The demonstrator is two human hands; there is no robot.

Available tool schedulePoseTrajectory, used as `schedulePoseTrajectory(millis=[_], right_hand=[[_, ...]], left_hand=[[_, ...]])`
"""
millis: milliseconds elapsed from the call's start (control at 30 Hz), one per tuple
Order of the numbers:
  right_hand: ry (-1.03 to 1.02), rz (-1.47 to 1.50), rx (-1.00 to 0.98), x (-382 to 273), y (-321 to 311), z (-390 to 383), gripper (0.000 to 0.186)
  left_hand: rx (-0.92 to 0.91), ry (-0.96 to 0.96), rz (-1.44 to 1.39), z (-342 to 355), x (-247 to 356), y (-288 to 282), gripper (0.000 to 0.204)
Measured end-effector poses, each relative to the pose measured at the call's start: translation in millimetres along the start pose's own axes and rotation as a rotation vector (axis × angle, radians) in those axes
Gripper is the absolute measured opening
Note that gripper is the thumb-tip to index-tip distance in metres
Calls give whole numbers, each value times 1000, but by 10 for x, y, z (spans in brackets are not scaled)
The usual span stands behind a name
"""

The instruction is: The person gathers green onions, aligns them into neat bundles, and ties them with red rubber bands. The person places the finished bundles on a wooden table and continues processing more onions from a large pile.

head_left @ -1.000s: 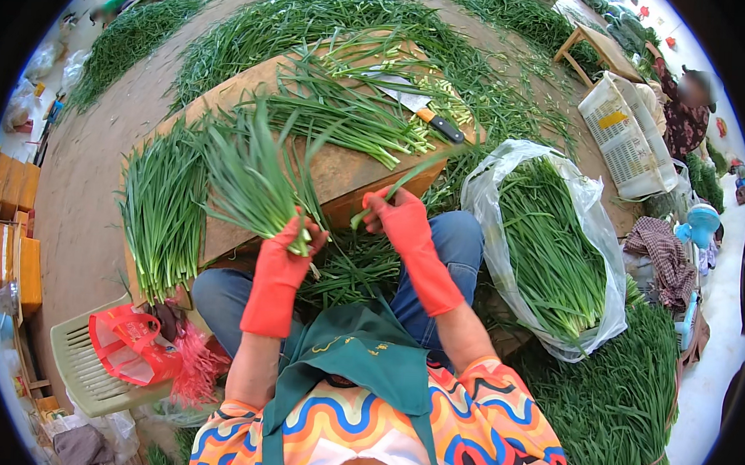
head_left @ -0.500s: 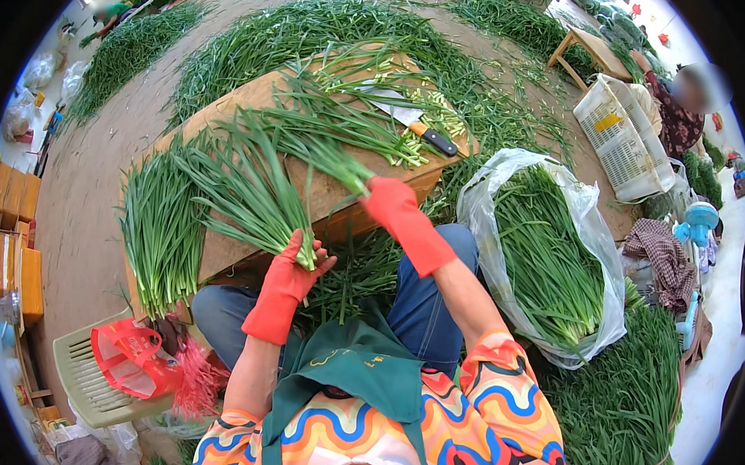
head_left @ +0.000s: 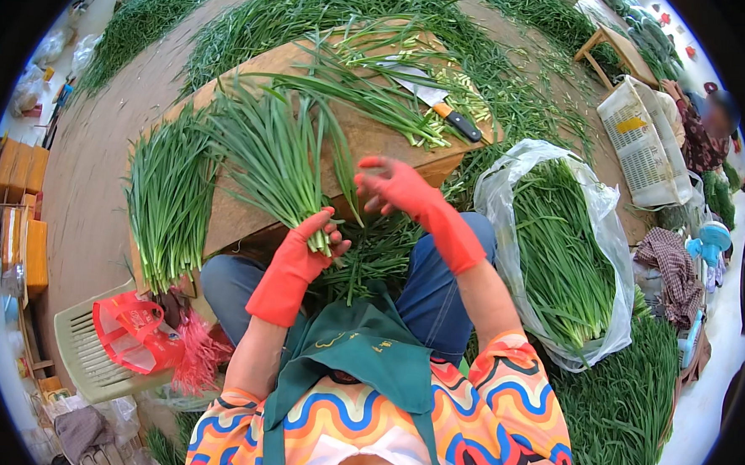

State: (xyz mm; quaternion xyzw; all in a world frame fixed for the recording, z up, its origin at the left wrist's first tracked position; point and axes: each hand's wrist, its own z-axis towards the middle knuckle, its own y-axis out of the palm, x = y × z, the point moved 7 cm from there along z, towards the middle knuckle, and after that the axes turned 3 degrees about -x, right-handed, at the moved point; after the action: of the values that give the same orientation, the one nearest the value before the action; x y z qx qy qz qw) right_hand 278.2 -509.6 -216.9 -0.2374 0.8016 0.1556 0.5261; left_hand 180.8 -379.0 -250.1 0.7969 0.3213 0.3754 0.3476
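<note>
In a red rubber glove, my left hand (head_left: 306, 254) grips a bunch of garlic chives (head_left: 277, 156) around its pale stem ends. The leaves fan up and away over the wooden board (head_left: 239, 204). My right hand (head_left: 394, 187), gloved in red too, hovers just right of the bunch with its fingers apart and nothing in them. A few leaves droop from the bunch toward it. Across the board lie loose chives (head_left: 371, 106) and a cleaver (head_left: 438, 105) with a black and orange handle. A neat pile of chives (head_left: 170, 205) rests at the board's left end.
To my right a clear plastic bag (head_left: 494, 188) is filled with chives. Beyond it stand a white crate (head_left: 643, 141) and a seated person (head_left: 704, 136). A green plastic stool (head_left: 88, 356) holds a red bag (head_left: 135, 334). Chive heaps (head_left: 333, 20) cover the floor behind the board.
The chives that my right hand held are gone from it, and its fingers have opened. The bunch in my left hand looks fuller and more upright.
</note>
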Motion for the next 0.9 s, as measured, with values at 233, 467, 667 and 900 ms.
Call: schedulePoseTrajectory(millis=[233, 467, 667, 900], right_hand=[[180, -341, 130, 464, 72, 167, 28], [182, -43, -269, 261, 533, -14, 31], [-64, -739, -52, -222, 599, -173, 32], [-409, -1287, -106, -306, 1151, 151, 21]], left_hand=[[-252, 137, -27, -268, 176, -66, 23], [27, 47, 125, -140, 15, -288, 31], [240, 49, 178, -41, -69, -441, 18], [318, 3, 443, -136, -262, -404, 21]])
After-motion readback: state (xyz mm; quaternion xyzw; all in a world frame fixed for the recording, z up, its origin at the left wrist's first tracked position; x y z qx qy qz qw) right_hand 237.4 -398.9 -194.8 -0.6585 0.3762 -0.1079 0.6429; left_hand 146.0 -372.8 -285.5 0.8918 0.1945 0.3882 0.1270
